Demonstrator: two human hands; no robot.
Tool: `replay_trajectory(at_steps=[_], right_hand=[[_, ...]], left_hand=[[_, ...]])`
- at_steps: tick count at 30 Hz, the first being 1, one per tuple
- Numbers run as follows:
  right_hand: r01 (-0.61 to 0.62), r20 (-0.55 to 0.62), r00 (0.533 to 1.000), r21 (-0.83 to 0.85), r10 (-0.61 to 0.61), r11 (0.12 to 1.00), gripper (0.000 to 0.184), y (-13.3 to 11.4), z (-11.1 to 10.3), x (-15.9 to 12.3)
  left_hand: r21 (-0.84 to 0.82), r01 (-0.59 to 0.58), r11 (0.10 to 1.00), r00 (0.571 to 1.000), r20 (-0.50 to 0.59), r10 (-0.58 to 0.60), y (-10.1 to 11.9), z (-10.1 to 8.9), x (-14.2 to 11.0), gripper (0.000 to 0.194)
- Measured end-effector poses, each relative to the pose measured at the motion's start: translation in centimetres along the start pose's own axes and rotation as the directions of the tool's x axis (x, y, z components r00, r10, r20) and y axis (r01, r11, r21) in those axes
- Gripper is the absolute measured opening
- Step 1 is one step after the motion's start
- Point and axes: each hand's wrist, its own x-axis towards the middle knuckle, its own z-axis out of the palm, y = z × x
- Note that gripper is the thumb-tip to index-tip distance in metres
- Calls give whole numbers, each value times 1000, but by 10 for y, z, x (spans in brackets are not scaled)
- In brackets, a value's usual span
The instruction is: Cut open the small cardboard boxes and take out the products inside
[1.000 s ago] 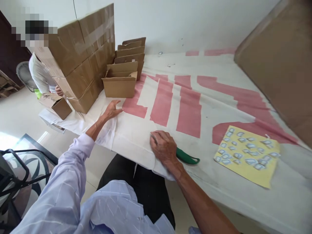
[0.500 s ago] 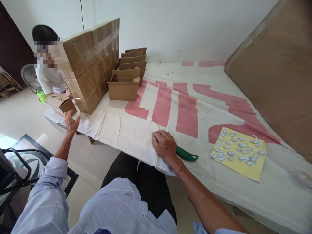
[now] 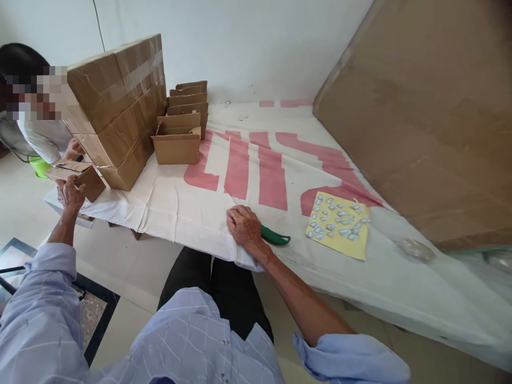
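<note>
My left hand (image 3: 71, 195) reaches out to the far left and grips the near edge of a small brown cardboard box (image 3: 82, 177) at the table's left corner. A seated person's hand (image 3: 73, 149) holds the same box from the far side. My right hand (image 3: 245, 226) rests curled on the white cloth (image 3: 180, 208) near the table's front edge, over the handle end of a green tool (image 3: 276, 237) that sticks out to its right.
Stacked sealed cartons (image 3: 116, 112) stand at the left. Behind them is a row of small open boxes (image 3: 178, 141). A yellow sheet with several small labels (image 3: 338, 224) lies right of my hand. A large cardboard panel (image 3: 424, 117) leans at the right. Red stripes mark the cloth.
My left hand left the cloth, swung left off the table and took hold of the small box. The view turned left. My right hand stayed put.
</note>
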Motion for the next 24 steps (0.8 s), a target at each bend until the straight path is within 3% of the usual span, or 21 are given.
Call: replay_trajectory(at_steps=[11,24], right_hand=[[-16,-6,1000,27,16,1000,22,-3,-4,7],[-16,-4,1000,31,16,999,21,0,-1,4]], left_hand=[[100,-31,994,999,-11,33,16,-4,13,20],[101,49,994,998,21,-51,20,-8,19,26]])
